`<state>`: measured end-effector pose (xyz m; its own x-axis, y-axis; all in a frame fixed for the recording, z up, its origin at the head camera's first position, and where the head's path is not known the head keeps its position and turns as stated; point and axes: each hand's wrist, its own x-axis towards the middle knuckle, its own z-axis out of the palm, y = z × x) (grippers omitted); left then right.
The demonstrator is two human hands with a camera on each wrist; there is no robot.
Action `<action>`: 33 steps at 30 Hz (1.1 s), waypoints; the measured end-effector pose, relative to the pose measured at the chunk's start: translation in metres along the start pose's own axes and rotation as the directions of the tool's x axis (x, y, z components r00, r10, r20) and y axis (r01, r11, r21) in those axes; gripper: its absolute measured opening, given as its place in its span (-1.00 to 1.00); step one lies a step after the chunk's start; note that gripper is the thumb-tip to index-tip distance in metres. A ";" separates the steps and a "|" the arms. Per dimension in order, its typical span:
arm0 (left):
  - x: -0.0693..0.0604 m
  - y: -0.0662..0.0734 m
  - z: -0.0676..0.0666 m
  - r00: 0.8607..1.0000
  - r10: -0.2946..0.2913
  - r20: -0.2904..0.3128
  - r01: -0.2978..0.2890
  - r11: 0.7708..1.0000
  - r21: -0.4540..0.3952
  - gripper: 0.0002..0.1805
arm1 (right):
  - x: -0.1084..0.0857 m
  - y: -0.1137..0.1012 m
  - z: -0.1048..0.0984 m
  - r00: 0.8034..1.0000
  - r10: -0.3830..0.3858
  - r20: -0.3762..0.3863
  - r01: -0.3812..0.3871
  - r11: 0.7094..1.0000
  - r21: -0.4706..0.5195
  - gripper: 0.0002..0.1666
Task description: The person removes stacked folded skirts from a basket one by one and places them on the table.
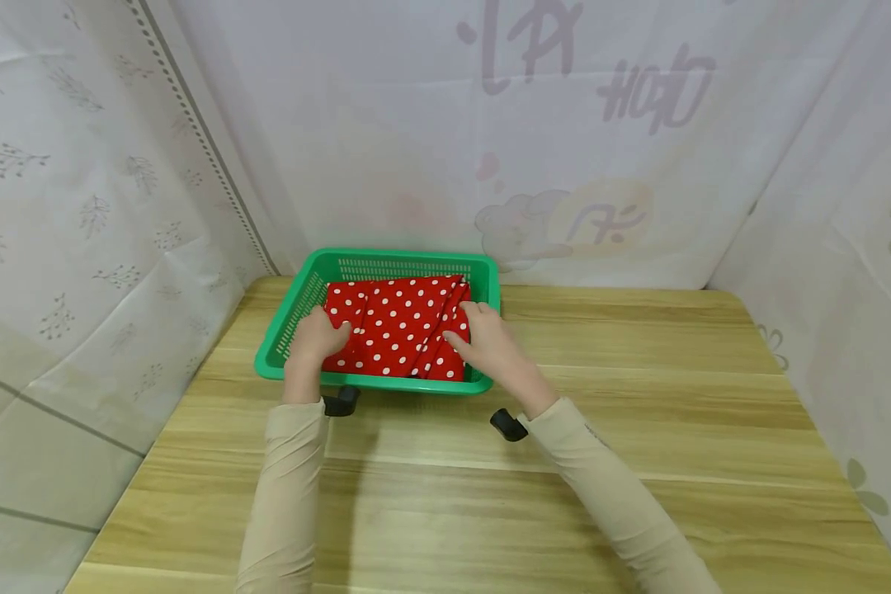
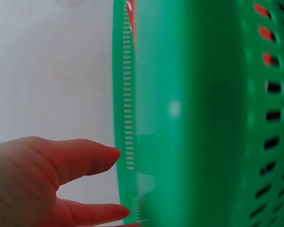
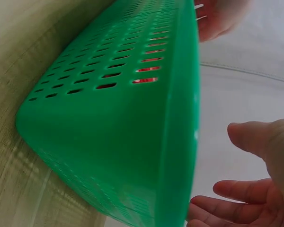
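A red cloth (image 1: 397, 326) with white polka dots lies folded inside a green plastic basket (image 1: 379, 383). My left hand (image 1: 313, 337) is above the basket's left side, at the cloth's left edge; whether it touches the cloth is hard to tell. In the left wrist view its thumb (image 2: 87, 158) and fingers reach past the basket rim, apart from each other. Over the right side, my right hand (image 1: 490, 340) hangs near the cloth's right edge, thumb and fingers spread. The right wrist view shows nothing between these fingers (image 3: 241, 191).
The basket stands on a wooden table (image 1: 564, 511), near its back left edge. A patterned white curtain (image 1: 386, 148) rises behind the table and along both sides. Black wrist camera mounts (image 1: 508, 425) stick out beside each wrist, close to the basket's front.
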<state>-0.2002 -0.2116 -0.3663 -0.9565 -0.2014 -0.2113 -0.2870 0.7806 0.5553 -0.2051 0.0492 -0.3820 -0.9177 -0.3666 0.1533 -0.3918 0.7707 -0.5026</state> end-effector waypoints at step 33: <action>0.023 -0.017 -0.012 0.959 -0.196 0.203 0.216 0.973 -0.084 -0.38 | 0.043 -0.005 0.013 0.908 0.278 0.312 -0.323 0.941 0.102 -0.32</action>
<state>-0.2184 -0.2367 -0.3706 -0.8507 -0.2263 -0.4744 -0.4905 0.6661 0.5619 -0.2417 0.0226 -0.3835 -0.9220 -0.2812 -0.2660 -0.0653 0.7903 -0.6092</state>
